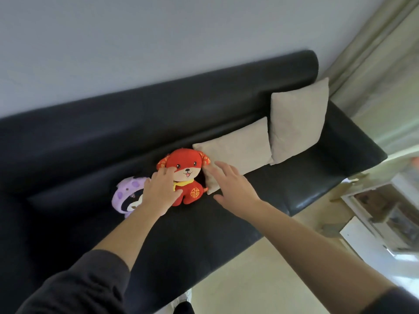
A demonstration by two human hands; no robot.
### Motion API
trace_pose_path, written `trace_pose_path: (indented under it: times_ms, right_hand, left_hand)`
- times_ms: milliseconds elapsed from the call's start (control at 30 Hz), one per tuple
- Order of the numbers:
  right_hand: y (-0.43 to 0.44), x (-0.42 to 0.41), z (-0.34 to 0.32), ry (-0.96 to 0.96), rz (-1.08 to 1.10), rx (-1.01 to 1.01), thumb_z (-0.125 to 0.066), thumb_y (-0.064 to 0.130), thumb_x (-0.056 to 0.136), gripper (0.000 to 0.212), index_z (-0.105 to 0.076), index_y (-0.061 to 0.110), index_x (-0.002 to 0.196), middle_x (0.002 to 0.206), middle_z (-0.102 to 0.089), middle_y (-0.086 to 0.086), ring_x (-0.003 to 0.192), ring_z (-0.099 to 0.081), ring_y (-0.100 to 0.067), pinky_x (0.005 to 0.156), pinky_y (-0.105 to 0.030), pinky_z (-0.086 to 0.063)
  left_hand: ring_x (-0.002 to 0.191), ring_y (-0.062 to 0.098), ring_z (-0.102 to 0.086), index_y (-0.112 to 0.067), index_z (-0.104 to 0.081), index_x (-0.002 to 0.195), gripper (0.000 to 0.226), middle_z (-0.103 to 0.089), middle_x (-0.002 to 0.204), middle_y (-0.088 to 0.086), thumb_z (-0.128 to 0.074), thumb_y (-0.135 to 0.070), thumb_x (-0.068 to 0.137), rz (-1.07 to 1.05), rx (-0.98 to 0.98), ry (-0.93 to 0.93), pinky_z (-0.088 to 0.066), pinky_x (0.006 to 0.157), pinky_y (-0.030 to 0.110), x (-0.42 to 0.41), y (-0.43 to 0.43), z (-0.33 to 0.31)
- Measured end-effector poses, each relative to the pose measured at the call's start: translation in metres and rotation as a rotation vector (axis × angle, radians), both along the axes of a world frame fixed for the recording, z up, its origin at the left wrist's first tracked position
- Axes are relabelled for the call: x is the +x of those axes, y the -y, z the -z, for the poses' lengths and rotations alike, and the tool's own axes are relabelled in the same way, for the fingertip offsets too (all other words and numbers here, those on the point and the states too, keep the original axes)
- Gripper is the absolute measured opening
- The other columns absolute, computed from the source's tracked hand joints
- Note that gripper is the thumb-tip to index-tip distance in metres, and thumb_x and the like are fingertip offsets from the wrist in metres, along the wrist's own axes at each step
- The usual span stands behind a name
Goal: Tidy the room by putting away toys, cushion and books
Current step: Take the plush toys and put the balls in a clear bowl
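Observation:
A red plush dog sits upright on the seat of a black sofa, facing me. My left hand rests on the dog's left side, with fingers at its cheek and thumb across its body. My right hand hovers open just right of the dog, fingers spread, in front of a beige cushion that leans against the backrest. A second beige cushion stands upright to its right. A purple plush toy lies left of the dog, partly hidden by my left wrist.
The sofa stands against a grey wall. Curtains hang at the right. A low table with papers and a glass top stands right of the sofa on pale floor.

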State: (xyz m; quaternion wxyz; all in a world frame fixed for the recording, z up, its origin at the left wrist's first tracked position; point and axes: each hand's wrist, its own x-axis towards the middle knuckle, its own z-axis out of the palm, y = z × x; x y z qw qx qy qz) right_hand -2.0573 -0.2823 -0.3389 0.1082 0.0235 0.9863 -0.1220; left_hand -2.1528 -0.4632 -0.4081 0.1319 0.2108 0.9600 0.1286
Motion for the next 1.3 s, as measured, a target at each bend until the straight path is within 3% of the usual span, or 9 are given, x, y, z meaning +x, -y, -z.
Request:
trace_pose_path:
  times_ms: [167,300,433,533,700,800,1033,1133,1300]
  right_hand:
    - [0.002,-0.02,0.064,0.096,0.017,-0.013,-0.065,0.014,0.087,0.08,-0.018,0.032,0.15,0.155,-0.021,-0.003,0.142,-0.025,-0.026,0.106,-0.046,-0.041]
    - [-0.001,-0.046,0.136,0.183,0.03,-0.016,-0.065,0.011,0.086,0.081,-0.019,0.03,0.15,0.155,-0.021,-0.006,0.141,-0.026,-0.029,0.105,-0.045,-0.041]
    - [-0.01,-0.074,0.212,0.28,0.126,-0.06,-0.063,0.007,0.085,0.054,-0.042,0.017,0.133,0.137,-0.039,-0.006,0.121,-0.043,-0.026,0.092,-0.041,-0.05]
    - [-0.01,-0.095,0.267,0.353,0.163,-0.122,-0.062,0.006,0.084,0.049,-0.044,0.014,0.129,0.125,-0.045,-0.006,0.114,-0.048,-0.027,0.091,-0.042,-0.05]
    - [-0.001,-0.122,0.324,0.366,0.303,-0.263,-0.069,0.017,0.075,0.077,-0.029,0.02,0.141,0.128,-0.049,-0.002,0.119,-0.049,-0.028,0.092,-0.046,-0.049]
    - [-0.005,-0.128,0.331,0.347,0.319,-0.306,-0.077,0.03,0.061,0.099,-0.024,0.021,0.144,0.127,-0.049,-0.003,0.117,-0.047,-0.028,0.095,-0.049,-0.046]
    - [-0.015,-0.137,0.318,0.44,0.206,-0.272,-0.078,0.04,0.06,0.089,-0.034,0.024,0.136,0.117,-0.047,0.0,0.107,-0.049,-0.025,0.092,-0.046,-0.048]
    - [-0.004,-0.146,0.325,0.475,0.209,-0.245,-0.08,0.04,0.062,0.088,-0.036,0.02,0.135,0.118,-0.047,-0.002,0.109,-0.05,-0.027,0.091,-0.045,-0.048]
    - [0.011,-0.15,0.346,0.454,0.287,-0.232,-0.085,0.031,0.068,0.097,-0.03,0.017,0.147,0.139,-0.043,-0.008,0.129,-0.042,-0.033,0.102,-0.05,-0.043]
  left_hand:
    - [0.126,0.029,-0.042,-0.021,-0.024,0.146,0.081,-0.035,0.145,0.008,-0.069,-0.038,0.082,0.019,-0.126,0.097,-0.044,0.096,0.045,-0.047,-0.011,0.04]
    - [0.131,0.031,-0.036,-0.023,-0.016,0.148,0.096,-0.031,0.147,0.009,-0.076,-0.039,0.074,0.019,-0.081,0.151,-0.041,0.099,0.049,-0.096,-0.026,0.081]
    - [0.137,0.032,-0.027,-0.024,-0.007,0.15,0.111,-0.023,0.151,0.009,-0.077,-0.053,0.068,0.065,-0.071,0.164,-0.035,0.105,0.053,-0.136,-0.042,0.125]
    - [0.134,0.035,-0.031,-0.03,-0.002,0.149,0.116,-0.023,0.151,0.01,-0.077,-0.058,0.065,0.138,-0.077,0.177,-0.036,0.104,0.054,-0.158,-0.055,0.161]
    - [0.112,0.031,-0.053,-0.034,-0.028,0.134,0.093,-0.046,0.127,0.008,-0.083,-0.048,0.06,0.074,0.124,0.233,-0.049,0.089,0.047,-0.177,-0.062,0.193]
    - [0.103,0.026,-0.056,-0.034,-0.035,0.124,0.08,-0.054,0.117,0.002,-0.083,-0.045,0.061,0.037,0.18,0.286,-0.051,0.087,0.045,-0.183,-0.059,0.192]
    - [0.099,0.021,-0.053,-0.029,-0.037,0.125,0.078,-0.051,0.114,-0.004,-0.083,-0.044,0.064,-0.093,0.239,0.408,-0.048,0.081,0.035,-0.192,-0.031,0.189]
    - [0.103,0.022,-0.055,-0.031,-0.034,0.125,0.081,-0.051,0.119,-0.001,-0.084,-0.044,0.063,-0.063,0.226,0.406,-0.048,0.082,0.037,-0.19,-0.027,0.198]
    - [0.119,0.028,-0.049,-0.032,-0.026,0.135,0.091,-0.039,0.136,0.006,-0.084,-0.04,0.065,-0.052,0.237,0.331,-0.048,0.093,0.05,-0.175,-0.016,0.219]
